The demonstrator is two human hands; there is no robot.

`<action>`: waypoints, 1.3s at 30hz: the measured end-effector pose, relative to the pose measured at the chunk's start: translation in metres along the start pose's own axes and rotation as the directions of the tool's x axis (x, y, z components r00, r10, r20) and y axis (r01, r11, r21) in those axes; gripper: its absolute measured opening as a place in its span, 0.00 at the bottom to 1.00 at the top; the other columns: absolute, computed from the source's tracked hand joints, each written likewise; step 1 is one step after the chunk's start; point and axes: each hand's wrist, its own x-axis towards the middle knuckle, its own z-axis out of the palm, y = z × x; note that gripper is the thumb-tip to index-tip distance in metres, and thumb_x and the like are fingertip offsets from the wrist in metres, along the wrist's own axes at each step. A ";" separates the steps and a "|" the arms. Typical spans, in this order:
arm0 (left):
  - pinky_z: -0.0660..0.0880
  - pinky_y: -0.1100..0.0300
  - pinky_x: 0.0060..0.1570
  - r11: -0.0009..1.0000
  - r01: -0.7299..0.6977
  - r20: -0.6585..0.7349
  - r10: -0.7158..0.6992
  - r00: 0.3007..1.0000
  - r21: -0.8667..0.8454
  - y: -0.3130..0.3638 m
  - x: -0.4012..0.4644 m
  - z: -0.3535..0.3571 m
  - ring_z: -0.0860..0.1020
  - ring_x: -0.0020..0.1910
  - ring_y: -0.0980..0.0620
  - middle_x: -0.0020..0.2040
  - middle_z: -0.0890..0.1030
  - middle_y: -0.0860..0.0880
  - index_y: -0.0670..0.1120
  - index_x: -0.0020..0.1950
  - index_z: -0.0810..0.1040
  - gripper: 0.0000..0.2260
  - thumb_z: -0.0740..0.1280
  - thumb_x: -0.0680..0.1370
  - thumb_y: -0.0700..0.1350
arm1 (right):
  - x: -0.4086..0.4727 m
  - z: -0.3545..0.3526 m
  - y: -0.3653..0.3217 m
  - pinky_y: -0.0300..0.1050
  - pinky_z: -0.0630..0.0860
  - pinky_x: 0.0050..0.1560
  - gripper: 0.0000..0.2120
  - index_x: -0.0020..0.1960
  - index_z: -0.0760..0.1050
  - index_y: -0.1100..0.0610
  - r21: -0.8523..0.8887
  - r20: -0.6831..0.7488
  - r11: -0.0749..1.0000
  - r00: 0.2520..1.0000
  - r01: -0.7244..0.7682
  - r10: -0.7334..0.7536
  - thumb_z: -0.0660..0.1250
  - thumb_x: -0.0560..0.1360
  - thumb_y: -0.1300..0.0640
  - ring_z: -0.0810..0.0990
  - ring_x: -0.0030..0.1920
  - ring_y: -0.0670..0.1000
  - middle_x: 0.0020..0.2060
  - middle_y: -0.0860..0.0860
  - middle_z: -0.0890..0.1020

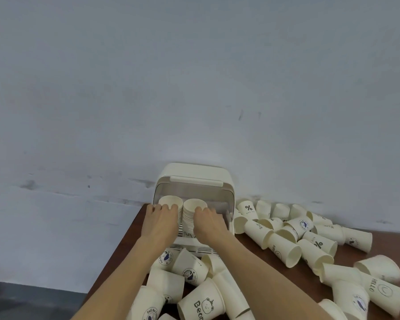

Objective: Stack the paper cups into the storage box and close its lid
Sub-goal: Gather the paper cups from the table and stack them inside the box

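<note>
Head view looks down on a brown counter [123, 241] pushed against a pale grey wall [148, 88]. A cream storage box [195, 174] stands at the far edge of the counter, touching the wall, with its translucent lid [194, 189] swung up and back so the front is open. Inside the box, two stacks of paper cups stand upright side by side, mouths up: the left stack [170, 201] and the right stack [195, 204], their rims close together or touching.

Both bare forearms reach forward into the open box. The left hand [159, 221] has its fingers curled over the near rim of the left stack, its fingertips [165, 206] on the rim, holding it. The right hand [207, 224] wraps the near side of the right stack, fingers curled round the nested cup walls just under the top rim.

Loose paper cups lie tipped over across the counter. A heap [293, 229] lies to the right of the box, some printed with a percent sign, some with "HELLO" and a smiley. Another heap [189, 280] lies in front of the box, under and between the forearms; one cup there [201, 302] carries a bear face and lettering. At the lower left a strip of dark floor [28, 294] shows beyond the counter's edge.
</note>
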 end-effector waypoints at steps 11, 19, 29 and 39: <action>0.64 0.51 0.57 0.986 -0.118 0.041 0.124 0.991 -0.120 0.052 -0.018 -0.015 0.72 0.60 0.46 0.60 0.76 0.48 0.49 0.62 0.69 0.13 0.59 0.78 0.46 | -0.051 -0.015 0.040 0.49 0.66 0.43 0.13 0.58 0.67 0.63 0.077 -0.033 0.996 0.999 -0.036 0.039 0.60 0.74 0.65 0.75 0.56 0.61 0.55 0.61 0.77; 0.65 0.51 0.58 0.970 -0.201 0.058 0.210 0.976 -0.135 0.100 -0.024 -0.020 0.74 0.58 0.46 0.58 0.77 0.48 0.49 0.62 0.69 0.14 0.57 0.77 0.46 | -0.092 -0.025 0.094 0.50 0.69 0.44 0.12 0.58 0.68 0.62 0.155 -0.014 0.974 0.985 -0.165 0.169 0.60 0.75 0.64 0.75 0.54 0.61 0.54 0.59 0.75; 0.64 0.52 0.59 0.939 -0.308 0.072 0.321 0.944 -0.153 0.157 -0.028 -0.017 0.74 0.59 0.47 0.59 0.77 0.50 0.50 0.64 0.69 0.14 0.55 0.80 0.48 | -0.127 -0.026 0.153 0.52 0.74 0.44 0.20 0.65 0.65 0.58 0.174 -0.001 0.928 0.942 -0.331 0.336 0.59 0.73 0.62 0.76 0.51 0.61 0.52 0.57 0.75; 0.64 0.53 0.60 0.880 -0.412 0.045 0.434 0.900 -0.237 0.216 -0.038 -0.016 0.74 0.58 0.49 0.56 0.77 0.51 0.52 0.65 0.69 0.15 0.56 0.79 0.48 | -0.167 -0.025 0.209 0.51 0.73 0.49 0.14 0.61 0.67 0.62 0.153 0.042 0.890 0.903 -0.429 0.427 0.59 0.76 0.62 0.76 0.55 0.60 0.55 0.60 0.76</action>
